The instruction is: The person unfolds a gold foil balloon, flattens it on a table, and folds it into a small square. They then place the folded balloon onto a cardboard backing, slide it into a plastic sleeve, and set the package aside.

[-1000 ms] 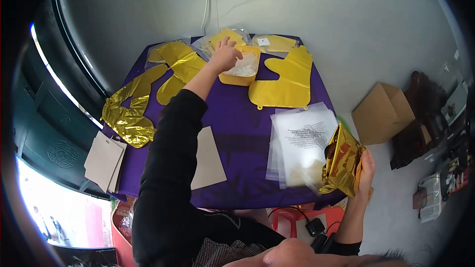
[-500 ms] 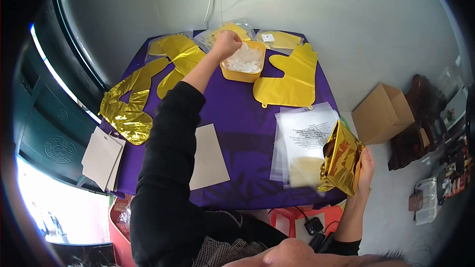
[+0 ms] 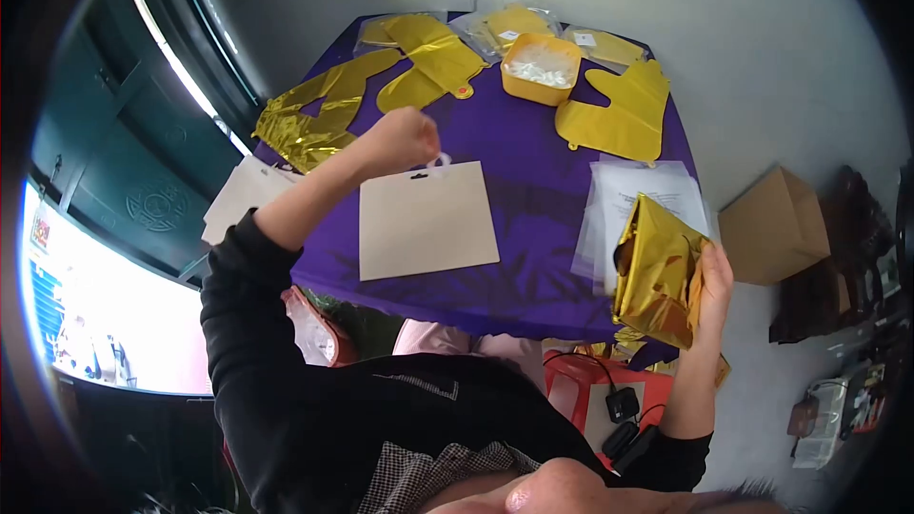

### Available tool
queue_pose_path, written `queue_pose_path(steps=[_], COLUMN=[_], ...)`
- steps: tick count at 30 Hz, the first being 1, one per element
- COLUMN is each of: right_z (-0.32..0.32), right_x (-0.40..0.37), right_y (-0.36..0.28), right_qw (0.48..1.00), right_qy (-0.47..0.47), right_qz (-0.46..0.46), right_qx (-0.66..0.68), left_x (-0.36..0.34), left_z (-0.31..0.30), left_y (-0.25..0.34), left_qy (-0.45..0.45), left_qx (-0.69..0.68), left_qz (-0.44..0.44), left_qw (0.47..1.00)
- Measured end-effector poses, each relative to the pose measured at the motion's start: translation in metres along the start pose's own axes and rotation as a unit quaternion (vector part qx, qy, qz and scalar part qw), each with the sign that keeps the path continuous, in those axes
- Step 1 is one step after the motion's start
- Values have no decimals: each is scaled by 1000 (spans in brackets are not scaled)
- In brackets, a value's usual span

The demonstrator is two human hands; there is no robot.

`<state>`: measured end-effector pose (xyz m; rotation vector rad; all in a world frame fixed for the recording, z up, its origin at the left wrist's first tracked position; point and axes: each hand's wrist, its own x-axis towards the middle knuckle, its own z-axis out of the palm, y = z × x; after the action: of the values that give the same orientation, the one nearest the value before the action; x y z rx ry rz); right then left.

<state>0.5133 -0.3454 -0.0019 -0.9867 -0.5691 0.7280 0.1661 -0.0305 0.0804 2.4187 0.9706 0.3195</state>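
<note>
My left hand (image 3: 402, 141) is closed, with a small white strip (image 3: 441, 160) showing below its fingers. It hovers over the top edge of a beige card (image 3: 428, 224) that has a hanging slot. At the right table edge, my right hand (image 3: 712, 281) grips a folded gold foil balloon (image 3: 662, 271) from its outer side. Beneath that balloon lies a stack of printed clear plastic bags (image 3: 633, 186). Further back stands a yellow tub (image 3: 538, 88) of white strips.
Flat gold foil balloons (image 3: 428, 62) lie on the purple tablecloth (image 3: 538, 181), at left and at right (image 3: 619, 119). Bagged yellow pieces line the back by the wall. More beige cards (image 3: 249, 192) sit at the left edge. A cardboard box (image 3: 776, 227) stands to the right.
My left hand has left the yellow tub and come back toward me to the beige card, carrying a white strip. The view has shifted; my right hand still holds the gold balloon.
</note>
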Motion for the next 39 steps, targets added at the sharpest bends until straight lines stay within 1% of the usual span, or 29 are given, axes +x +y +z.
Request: queue_pose_path(steps=[1,3,6,7,8,9,10,12,14,15,17,20,23,26,28,29,30,32,33,34,35,36,37,38,39], right_z=[5,20,38,31,33,36,38,37,39,42,41,35,45,58,59,59,62,78,92,100,106,112,119,126,136], right_x=[-2,-8,-15,-12,-14,-16,-18,-18,-19,-20,-21,-19,-22,-18,-11,-6,-1,6,7,11,16,21,25,29,30], right_y=[4,9,12,18,17,16,15,13,12,11,10,9,0,-9,-6,-4,0,10,12,18,26,34,45,56,63], right_qw=[1000,999,998,997,997,997,997,997,996,997,997,997,997,999,998,994,994,993,993,992,990,987,987,985,982], right_qy=[-19,-43,-60,-72,-73,-73,-71,-75,-83,-78,-72,-82,-75,-39,-26,-35,-32,-27,-22,-20,-37,-54,-52,-83,-114], right_qz=[8,13,20,10,9,9,9,9,13,15,16,4,1,3,9,1,1,23,43,44,67,91,92,106,119], right_qx=[-6,-9,-9,-11,-12,-19,-24,-15,-9,-6,-5,-7,-9,-29,-59,-103,-105,-116,-112,-112,-116,-118,-117,-106,-95], left_x=[-13,-32,-47,-50,-57,-66,-75,-92,-106,-109,-110,-106,-102,-100,-102,-103,-105,-114,-121,-131,-140,-150,-161,-171,-176], left_z=[2,10,25,28,33,42,50,62,92,106,129,143,157,166,166,166,165,158,154,149,144,138,136,134,128], left_y=[-7,-24,-42,-46,-44,-41,-36,-14,6,9,13,22,42,61,68,70,71,74,74,73,72,73,69,64,62], left_qy=[1,9,25,-19,-17,82,179,119,108,109,22,26,25,24,-1,0,-1,29,28,40,51,75,81,88,86], left_qx=[1,70,83,75,74,174,269,272,260,259,256,270,246,236,246,248,246,226,225,169,113,20,-10,-40,-41], left_qz=[-2,-40,-38,-77,-77,3,83,165,249,249,221,237,261,283,296,300,301,326,326,373,418,462,482,500,498], left_qw=[1000,997,995,994,994,981,943,941,927,927,941,933,933,929,923,921,921,918,918,911,900,883,872,861,862])
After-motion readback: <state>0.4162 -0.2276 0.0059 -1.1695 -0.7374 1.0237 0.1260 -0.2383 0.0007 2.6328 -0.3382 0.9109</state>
